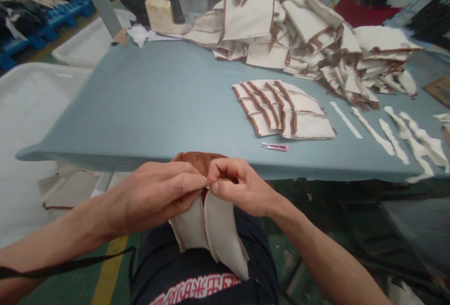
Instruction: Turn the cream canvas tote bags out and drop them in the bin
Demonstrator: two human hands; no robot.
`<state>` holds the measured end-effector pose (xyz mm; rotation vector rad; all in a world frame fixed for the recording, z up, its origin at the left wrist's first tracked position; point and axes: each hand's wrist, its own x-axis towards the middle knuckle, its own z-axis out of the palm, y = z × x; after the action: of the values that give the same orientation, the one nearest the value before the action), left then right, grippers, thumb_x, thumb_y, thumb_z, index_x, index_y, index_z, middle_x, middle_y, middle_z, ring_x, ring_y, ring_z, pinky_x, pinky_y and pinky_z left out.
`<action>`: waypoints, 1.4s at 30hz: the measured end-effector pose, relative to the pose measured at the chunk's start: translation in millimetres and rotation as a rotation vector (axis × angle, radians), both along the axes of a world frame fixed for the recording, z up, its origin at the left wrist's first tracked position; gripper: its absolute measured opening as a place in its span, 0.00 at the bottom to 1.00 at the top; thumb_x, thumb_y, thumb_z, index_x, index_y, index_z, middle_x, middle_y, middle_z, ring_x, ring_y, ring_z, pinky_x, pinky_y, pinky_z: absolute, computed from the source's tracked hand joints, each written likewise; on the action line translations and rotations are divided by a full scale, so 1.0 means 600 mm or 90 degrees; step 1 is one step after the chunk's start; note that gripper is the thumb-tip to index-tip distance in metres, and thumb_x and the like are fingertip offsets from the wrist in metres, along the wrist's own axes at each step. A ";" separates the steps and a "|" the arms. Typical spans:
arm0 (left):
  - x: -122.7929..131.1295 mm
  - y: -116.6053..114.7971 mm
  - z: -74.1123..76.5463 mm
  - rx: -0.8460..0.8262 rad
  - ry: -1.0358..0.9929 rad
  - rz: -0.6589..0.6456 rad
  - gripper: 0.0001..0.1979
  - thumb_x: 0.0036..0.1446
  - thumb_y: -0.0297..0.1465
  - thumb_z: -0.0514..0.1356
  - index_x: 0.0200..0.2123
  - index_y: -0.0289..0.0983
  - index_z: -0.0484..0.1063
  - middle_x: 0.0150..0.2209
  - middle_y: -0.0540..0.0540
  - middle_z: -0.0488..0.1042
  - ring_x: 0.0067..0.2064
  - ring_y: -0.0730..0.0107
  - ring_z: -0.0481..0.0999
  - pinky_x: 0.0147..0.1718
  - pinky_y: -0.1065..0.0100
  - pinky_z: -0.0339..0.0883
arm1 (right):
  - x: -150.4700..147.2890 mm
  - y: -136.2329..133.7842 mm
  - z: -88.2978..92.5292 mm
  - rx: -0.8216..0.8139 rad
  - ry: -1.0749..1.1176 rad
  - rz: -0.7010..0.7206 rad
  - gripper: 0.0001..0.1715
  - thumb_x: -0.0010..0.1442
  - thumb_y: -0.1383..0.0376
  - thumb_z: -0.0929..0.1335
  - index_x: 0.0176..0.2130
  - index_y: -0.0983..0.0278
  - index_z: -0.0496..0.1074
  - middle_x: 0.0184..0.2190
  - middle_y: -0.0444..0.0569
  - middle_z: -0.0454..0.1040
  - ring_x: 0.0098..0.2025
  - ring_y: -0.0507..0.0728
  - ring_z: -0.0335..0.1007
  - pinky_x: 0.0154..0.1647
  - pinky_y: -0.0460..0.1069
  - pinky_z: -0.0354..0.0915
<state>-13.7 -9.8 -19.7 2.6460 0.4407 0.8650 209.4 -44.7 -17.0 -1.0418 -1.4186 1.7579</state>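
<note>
Low in front of me, against the table's near edge, is a cream fabric piece with brown trim. Its brown part shows above my hands. My left hand is closed on the piece from the left, fingertips pressed together at its seam. On the other side my right hand pinches the same seam between thumb and forefinger, and the two sets of fingertips meet. Whatever tiny bit lies between the fingertips is hidden. Beyond the right hand, pink-handled thread snips lie on the table.
A blue-grey table spans the view. On it lie overlapping brown-edged fabric pieces, a large heap of similar pieces behind, and several white strips at right. White tubs stand left. A person in red is at the back.
</note>
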 end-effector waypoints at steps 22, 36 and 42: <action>0.028 -0.006 0.048 -0.348 0.134 0.017 0.09 0.58 0.24 0.55 0.26 0.36 0.71 0.22 0.56 0.70 0.24 0.77 0.67 0.24 0.71 0.54 | 0.015 -0.038 0.020 0.627 -0.339 -0.042 0.06 0.62 0.72 0.66 0.33 0.65 0.72 0.25 0.43 0.74 0.27 0.51 0.66 0.30 0.48 0.56; 0.056 -0.030 0.006 -0.623 -0.136 -0.035 0.13 0.61 0.28 0.62 0.24 0.37 0.66 0.24 0.54 0.69 0.26 0.75 0.65 0.26 0.75 0.62 | 0.009 -0.044 -0.030 0.015 0.167 -0.041 0.31 0.60 0.47 0.75 0.25 0.60 0.57 0.21 0.35 0.54 0.23 0.47 0.43 0.22 0.44 0.45; 0.057 -0.020 0.008 -0.546 0.025 -0.006 0.06 0.62 0.29 0.60 0.34 0.36 0.77 0.31 0.50 0.77 0.32 0.72 0.72 0.32 0.74 0.65 | 0.041 -0.035 -0.050 -0.005 0.102 -0.033 0.31 0.60 0.44 0.75 0.27 0.61 0.61 0.21 0.35 0.53 0.23 0.47 0.43 0.23 0.44 0.44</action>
<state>20.4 -21.7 -14.9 1.8676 0.6327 0.4607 233.8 -65.9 -46.7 -0.9111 -1.2762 1.7687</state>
